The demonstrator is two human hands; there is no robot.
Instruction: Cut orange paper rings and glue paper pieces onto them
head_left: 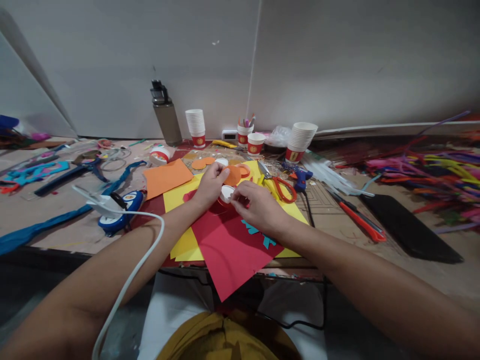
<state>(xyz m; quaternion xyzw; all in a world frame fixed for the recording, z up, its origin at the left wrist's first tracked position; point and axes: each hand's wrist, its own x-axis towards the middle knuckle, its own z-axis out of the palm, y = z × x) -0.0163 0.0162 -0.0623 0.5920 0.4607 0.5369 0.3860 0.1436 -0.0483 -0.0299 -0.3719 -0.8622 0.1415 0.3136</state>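
My left hand [213, 184] pinches an orange paper circle [233, 175], thumb on its near edge. My right hand [258, 206] is closed, its fingertips at the right edge of a white round piece [227, 193] with red around it. Whether that piece is a cup's base I cannot tell. Below the hands lies red paper [232, 250] over yellow sheets [183, 245]. Small turquoise paper strips [267, 241] rest beside my right wrist. Orange-handled scissors [283, 190] lie just beyond my right hand, and an orange sheet [168, 178] is left of my left hand.
Stacked paper cups [195, 127], another cup stack [301, 140] and a bottle [167, 117] stand along the wall. To the right are a blue glue gun [301, 177], a red cutter [362, 220], a black phone [410, 227] and pipe cleaners [431, 170]. A white cable [144, 255] crosses my left forearm.
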